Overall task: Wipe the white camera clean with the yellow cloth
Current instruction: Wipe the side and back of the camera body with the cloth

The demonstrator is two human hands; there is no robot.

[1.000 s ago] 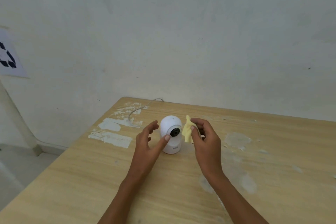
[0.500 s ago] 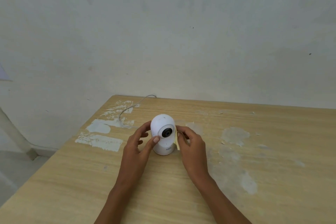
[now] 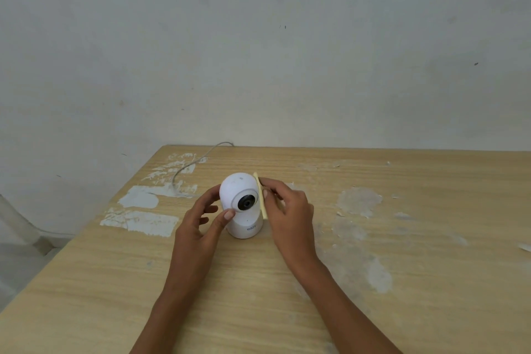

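One table (image 3: 373,310), pale wood-grain laminate, is cut off at the right and lower frame edges; its left part carries flaked whitish patches (image 3: 139,221), and scuffed grey patches mark its right part. One thin grey cable (image 3: 186,165) runs across the left patches and over the far edge; where either end goes cannot be made out. The left hand (image 3: 198,227) cups the camera's left side, thumb tip touching the lens ring, fingers curled behind and partly hidden; its grip is loose, not closed. One camera (image 3: 240,204), smooth white plastic with a round head on a cylindrical base, stands upright on the table between the hands; small grey lettering on the base is unreadable. One cloth (image 3: 261,198), pale yellow, shows only as a thin edge against the camera's right side, the remainder hidden behind the fingers. The right hand (image 3: 287,210) pinches the cloth.
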